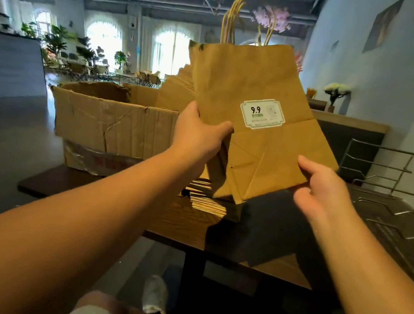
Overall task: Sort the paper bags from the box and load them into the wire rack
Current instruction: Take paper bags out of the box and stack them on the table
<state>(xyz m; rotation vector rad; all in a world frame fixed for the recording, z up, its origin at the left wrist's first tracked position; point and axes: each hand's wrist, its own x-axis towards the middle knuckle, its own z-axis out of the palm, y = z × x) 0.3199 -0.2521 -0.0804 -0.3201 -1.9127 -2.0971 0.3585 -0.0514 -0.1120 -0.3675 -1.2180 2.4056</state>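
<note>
A flat brown paper bag with twisted handles and a white "9.9" sticker stands upright in the air above the table. My left hand grips its lower left edge, thumb on the front. My right hand hovers at the bag's lower right corner, fingers loosely bent, and whether it touches the paper is unclear. Behind and left sits a torn cardboard box. A stack of folded bags lies on the table below the held bag. The wire rack stands at the right.
A dark wooden table carries the box, stack and rack. A counter with a flower vase runs behind the rack by the right wall. My knees and a shoe show below the table edge. An open room with chairs and plants stretches far left.
</note>
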